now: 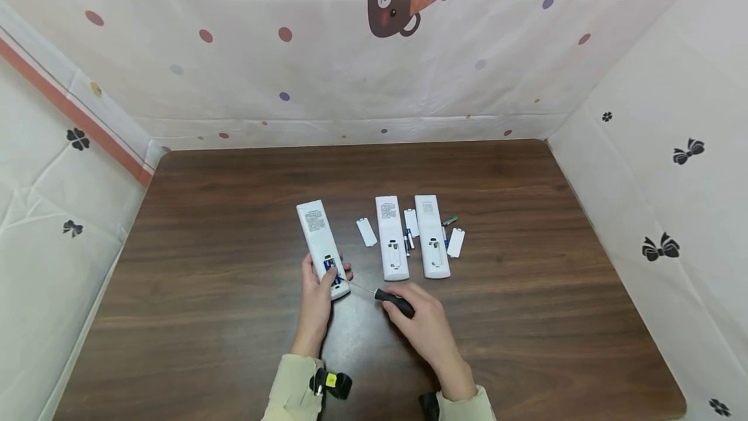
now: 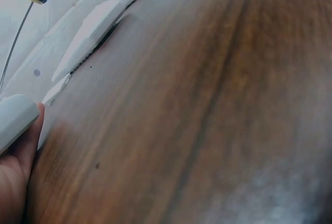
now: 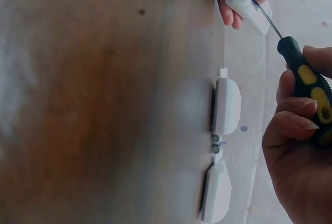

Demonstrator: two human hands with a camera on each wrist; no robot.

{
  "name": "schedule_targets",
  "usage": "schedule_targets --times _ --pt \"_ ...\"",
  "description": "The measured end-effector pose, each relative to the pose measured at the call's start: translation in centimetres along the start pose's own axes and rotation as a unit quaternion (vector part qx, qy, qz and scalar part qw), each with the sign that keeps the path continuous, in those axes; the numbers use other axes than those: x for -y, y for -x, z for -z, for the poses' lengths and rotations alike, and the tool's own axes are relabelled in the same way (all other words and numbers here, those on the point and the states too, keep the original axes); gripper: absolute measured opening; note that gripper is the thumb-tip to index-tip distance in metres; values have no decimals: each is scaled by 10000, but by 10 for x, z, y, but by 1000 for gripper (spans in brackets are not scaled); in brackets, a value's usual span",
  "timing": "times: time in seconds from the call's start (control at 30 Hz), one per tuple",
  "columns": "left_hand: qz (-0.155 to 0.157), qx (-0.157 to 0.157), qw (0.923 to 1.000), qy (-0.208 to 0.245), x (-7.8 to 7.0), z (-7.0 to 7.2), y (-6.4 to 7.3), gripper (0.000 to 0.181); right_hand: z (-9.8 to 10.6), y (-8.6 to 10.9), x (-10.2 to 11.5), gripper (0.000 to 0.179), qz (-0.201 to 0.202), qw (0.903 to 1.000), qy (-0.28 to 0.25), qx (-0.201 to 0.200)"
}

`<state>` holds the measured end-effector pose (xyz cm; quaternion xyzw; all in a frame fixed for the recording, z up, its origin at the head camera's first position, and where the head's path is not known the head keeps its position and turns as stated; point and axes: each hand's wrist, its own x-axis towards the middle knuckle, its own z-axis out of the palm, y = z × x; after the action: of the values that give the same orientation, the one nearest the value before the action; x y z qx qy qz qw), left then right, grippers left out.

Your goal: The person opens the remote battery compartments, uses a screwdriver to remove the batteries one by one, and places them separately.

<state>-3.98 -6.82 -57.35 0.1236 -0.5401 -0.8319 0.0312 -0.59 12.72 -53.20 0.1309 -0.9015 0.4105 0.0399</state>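
My left hand [image 1: 317, 304] grips a white remote control [image 1: 315, 229], its back face up and its battery bay uncovered. Blue batteries [image 1: 329, 264] sit in that bay, with the left thumb on them. In my right hand [image 1: 423, 323] is a screwdriver [image 1: 395, 303] with a dark green and yellow handle [image 3: 311, 81]. Its thin metal shaft [image 3: 271, 21] points left, and the tip meets the remote at the battery bay. Only part of the left hand [image 2: 15, 177] shows in the left wrist view.
Two more white remotes [image 1: 392, 239] [image 1: 432, 239] lie back up on the brown table [image 1: 234, 343], their bays uncovered. Near them are battery covers [image 1: 366, 232] [image 1: 456, 243] [image 1: 411, 222] and loose batteries [image 1: 409, 240], one of them green [image 1: 449, 221]. Printed white cloth [image 1: 327, 70] stands behind the table.
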Motion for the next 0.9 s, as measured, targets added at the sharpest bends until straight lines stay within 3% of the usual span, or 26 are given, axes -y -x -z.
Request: schedule_targets --times 0.33,0.43,0.63,0.7,0.8,0.9 --pt "-271 308 9991 109 -1 3 2 50 9 -3 9 13 -121 9989 433 146" --pt "-242 343 9991 115 -1 4 3 51 9 -4 10 15 -371 9977 499 275" --pt "-140 499 9986 -67 -2 5 3 51 13 -9 11 30 -1192 9875 359 966" --pt "-122 612 9978 -215 -2 6 3 52 18 -15 16 27 -1083 9863 539 1121" --pt "-155 835 9956 -409 -3 6 3 52 28 -31 30 20 -478 9843 1248 1153" --pt "-146 963 9940 -499 -3 6 2 52 35 -46 46 14 152 9730 2022 1102"
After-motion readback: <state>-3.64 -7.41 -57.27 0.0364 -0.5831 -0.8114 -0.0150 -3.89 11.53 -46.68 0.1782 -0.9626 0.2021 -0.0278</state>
